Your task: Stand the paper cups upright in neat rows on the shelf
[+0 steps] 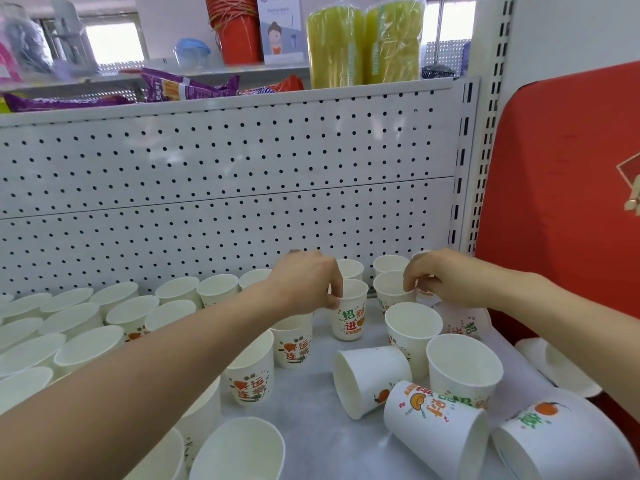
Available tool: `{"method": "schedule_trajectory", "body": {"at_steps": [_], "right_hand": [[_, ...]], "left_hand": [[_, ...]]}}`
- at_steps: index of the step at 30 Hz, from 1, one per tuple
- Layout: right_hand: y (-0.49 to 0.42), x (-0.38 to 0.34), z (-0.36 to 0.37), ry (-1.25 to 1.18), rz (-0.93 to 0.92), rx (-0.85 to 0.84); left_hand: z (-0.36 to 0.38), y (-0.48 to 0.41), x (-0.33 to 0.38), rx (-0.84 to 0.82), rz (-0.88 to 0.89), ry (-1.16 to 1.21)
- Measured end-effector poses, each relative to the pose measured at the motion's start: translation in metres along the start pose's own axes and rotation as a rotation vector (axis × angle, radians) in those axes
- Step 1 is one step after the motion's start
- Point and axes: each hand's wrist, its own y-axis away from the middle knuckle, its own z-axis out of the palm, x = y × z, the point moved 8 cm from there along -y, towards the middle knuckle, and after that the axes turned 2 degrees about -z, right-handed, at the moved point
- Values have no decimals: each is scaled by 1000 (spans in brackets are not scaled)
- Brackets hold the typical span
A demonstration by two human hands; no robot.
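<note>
Many white paper cups with red and green print cover the white shelf [322, 427]. On the left they stand upright in rows [114, 320]. My left hand [308, 282] pinches the rim of an upright cup [349, 317] near the back. My right hand [440, 278] pinches the rim of another upright cup [391, 289] just to its right. Near the front right, a cup lies on its side [370, 379], and two more tipped cups [433, 427] [561, 441] lie beside it.
A white pegboard back panel [225, 188] rises behind the cups. A red padded panel [568, 202] stands at the right edge of the shelf. The shelf above holds snack bags [187, 88], green wrapped stacks [363, 43] and red buckets [235, 29].
</note>
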Motion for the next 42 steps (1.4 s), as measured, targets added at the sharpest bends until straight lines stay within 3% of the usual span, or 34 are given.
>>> {"method": "schedule_trajectory", "body": {"at_steps": [5, 13, 20, 25, 31, 35, 39, 42], "right_hand": [[3, 0, -4, -85, 7, 83], [-2, 3, 5, -53, 82, 8], [6, -15, -7, -76, 67, 69], [29, -37, -27, -106, 26, 135], [57, -53, -16, -128, 144, -56], [58, -60, -3, 116, 168, -121], [55, -66, -4, 53, 152, -91], [56, -69, -3, 16, 162, -89]], "left_hand": [[0, 3, 2, -12, 17, 23], [3, 7, 2, -10, 14, 41], [-10, 22, 11, 46, 22, 128], [-8, 47, 32, -119, 74, 487], [19, 72, 42, -395, -8, 283], [25, 75, 47, -389, -28, 270], [9, 78, 40, -297, -43, 334], [8, 89, 34, -368, -51, 378]]}}
